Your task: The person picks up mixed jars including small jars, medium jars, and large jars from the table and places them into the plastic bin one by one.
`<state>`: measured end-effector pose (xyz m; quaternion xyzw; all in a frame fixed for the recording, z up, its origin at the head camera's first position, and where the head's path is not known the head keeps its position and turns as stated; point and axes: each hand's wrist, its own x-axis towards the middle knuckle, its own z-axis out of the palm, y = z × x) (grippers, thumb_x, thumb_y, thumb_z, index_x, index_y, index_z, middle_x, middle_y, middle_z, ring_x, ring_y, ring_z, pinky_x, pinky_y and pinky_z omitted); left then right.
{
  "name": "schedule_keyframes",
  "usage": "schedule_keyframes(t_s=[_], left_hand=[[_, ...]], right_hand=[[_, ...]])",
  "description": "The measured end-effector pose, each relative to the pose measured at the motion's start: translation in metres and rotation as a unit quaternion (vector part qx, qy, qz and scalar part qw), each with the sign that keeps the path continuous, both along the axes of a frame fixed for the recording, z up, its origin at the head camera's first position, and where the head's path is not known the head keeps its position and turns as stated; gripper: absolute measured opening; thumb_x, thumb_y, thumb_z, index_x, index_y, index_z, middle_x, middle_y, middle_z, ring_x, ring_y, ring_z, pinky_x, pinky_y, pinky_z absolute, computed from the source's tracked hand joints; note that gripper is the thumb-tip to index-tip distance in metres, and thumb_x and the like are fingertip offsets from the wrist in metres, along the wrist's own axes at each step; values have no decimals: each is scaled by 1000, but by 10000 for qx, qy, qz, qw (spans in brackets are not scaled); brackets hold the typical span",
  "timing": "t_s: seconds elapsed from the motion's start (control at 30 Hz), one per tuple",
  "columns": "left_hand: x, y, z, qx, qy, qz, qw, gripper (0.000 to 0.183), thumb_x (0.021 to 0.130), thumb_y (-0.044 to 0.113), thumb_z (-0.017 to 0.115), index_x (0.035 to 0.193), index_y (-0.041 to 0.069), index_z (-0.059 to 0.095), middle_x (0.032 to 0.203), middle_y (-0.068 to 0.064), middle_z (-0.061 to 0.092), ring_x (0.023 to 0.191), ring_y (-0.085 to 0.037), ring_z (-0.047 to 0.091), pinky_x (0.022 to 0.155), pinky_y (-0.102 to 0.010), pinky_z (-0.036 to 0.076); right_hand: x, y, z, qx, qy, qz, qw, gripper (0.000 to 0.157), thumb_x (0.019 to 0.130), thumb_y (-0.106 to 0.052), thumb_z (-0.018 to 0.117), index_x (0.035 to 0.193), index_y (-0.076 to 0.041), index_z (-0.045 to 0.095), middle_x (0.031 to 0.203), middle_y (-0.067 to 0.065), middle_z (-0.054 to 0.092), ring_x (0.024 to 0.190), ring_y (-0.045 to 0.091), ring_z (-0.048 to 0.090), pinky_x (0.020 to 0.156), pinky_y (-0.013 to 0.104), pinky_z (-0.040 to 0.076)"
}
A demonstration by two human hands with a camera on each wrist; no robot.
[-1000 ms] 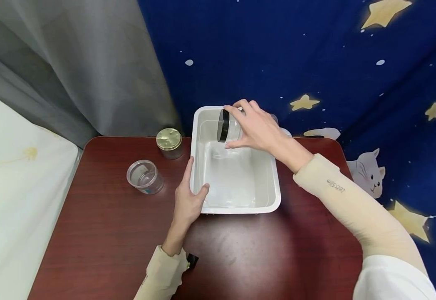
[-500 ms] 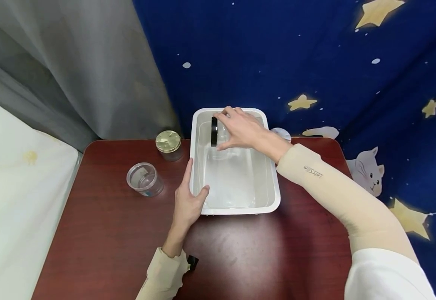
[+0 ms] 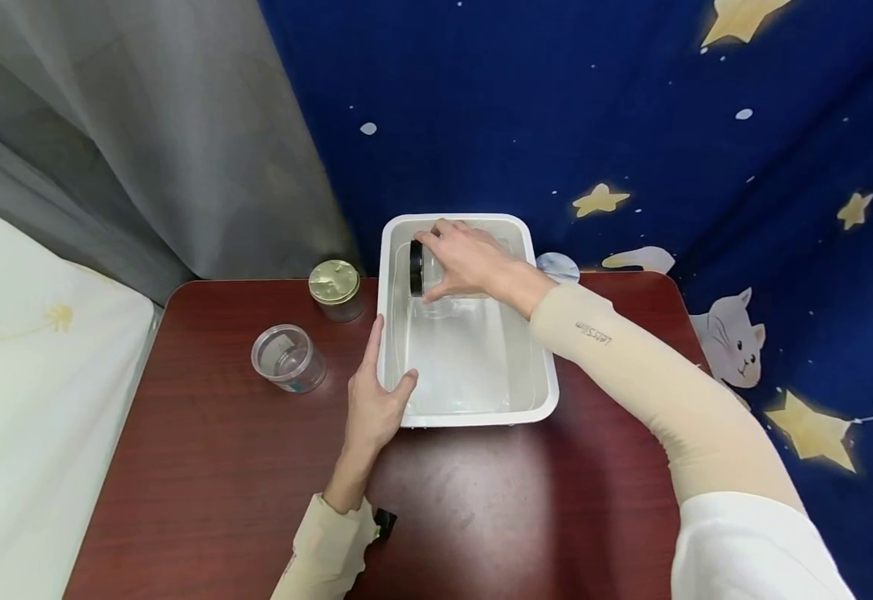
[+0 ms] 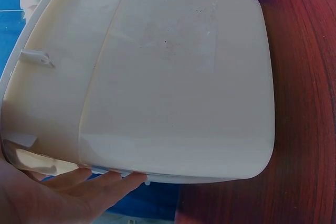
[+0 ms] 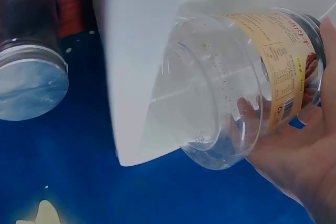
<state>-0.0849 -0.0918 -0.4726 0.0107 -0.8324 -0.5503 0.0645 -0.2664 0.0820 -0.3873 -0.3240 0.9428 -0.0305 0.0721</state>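
Observation:
A white plastic bin (image 3: 459,362) stands at the back of the table. My left hand (image 3: 373,408) holds its left wall near the front, the thumb over the rim; in the left wrist view the fingers (image 4: 113,187) lie along the outside. Inside the far end of the bin, my right hand (image 3: 470,258) grips a clear plastic jar lying sideways, its black lid (image 3: 416,268) towards the left wall. The right wrist view shows this see-through jar (image 5: 210,72) with a printed yellowish label (image 5: 281,69); the hand's fingers wrap round it near the lid end.
Left of the bin stand a gold-topped jar (image 3: 335,283) and a clear open-looking tub (image 3: 288,358). A jar with a pale, shiny lid (image 3: 558,267) stands behind the bin's right side. The red-brown table (image 3: 219,467) meets grey and blue curtains.
My right hand has moved left and lower into the bin with the jar, bringing its lid closer to the left wall. The left hand has kept its hold on the bin.

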Motion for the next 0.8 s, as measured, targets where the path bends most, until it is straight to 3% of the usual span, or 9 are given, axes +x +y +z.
schedule_keyframes(t_s=[0.43,0.8], left_hand=[[0,-3,2,58,-28,18,10000,89,83,10,69,158,30,26,155,-3,40,136,-27,44,106,-54,36],[-2,-2,-1,38,45,-14,10000,89,83,8,70,158,28,27,155,-4,40,137,-26,43,108,-52,35]], right_hand=[[-3,-26,-16,456,-313,-168,9983,103,71,-67,77,151,-14,40,138,12,48,118,31,52,98,44,45],[-5,-32,-14,516,-412,-189,9976,98,71,-68,76,147,-15,45,132,10,51,113,29,55,94,45,48]])
